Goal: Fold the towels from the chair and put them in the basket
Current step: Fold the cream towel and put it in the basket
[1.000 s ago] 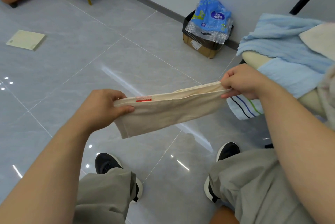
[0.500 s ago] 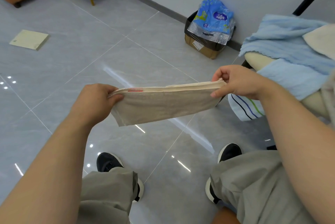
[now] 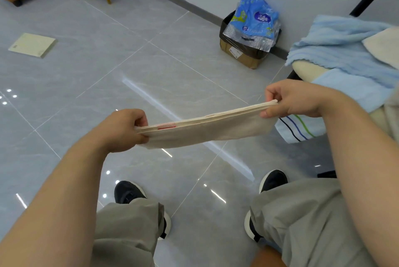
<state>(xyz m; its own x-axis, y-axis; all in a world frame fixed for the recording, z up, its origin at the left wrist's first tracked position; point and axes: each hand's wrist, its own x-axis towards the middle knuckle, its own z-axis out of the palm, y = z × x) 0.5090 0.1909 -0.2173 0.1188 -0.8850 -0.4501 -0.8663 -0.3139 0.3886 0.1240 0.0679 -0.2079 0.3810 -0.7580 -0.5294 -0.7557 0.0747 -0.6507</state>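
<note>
While held taut above the floor (image 3: 108, 61), one beige towel (image 3: 205, 131) spans two hands: left hand (image 3: 123, 130) pinches its left end, right hand (image 3: 295, 98) the right end, each grip clamped on layered edges, probably to square the fold. Beyond, right: chair (image 3: 306, 69) carries unfolded stock, namely one striped towel (image 3: 298, 128) hanging off its front edge, light-blue towel (image 3: 336, 48) draped above, one cream piece (image 3: 384, 44); exact count unclear. Basket not in view

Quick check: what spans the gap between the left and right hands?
In the head view, the folded beige towel spans it, the left hand gripping one end and the right hand the other.
</note>
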